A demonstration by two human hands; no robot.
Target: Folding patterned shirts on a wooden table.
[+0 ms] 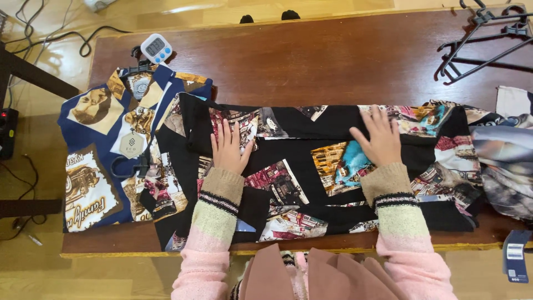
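Note:
A black garment (311, 166) printed with colourful picture patches lies spread across the brown wooden table (311, 61). My left hand (229, 147) rests flat on its left part, fingers spread. My right hand (380, 136) presses flat on its upper right part, fingers apart. Neither hand grips anything. Both arms wear pink and cream knitted sleeves.
A blue patterned garment (102, 161) with a paper tag on a black hanger lies at the table's left. A white digital timer (156, 48) sits behind it. Black hangers (480, 41) lie at the back right. More printed fabric (505, 161) is heaped at the right edge. Cables run over the floor.

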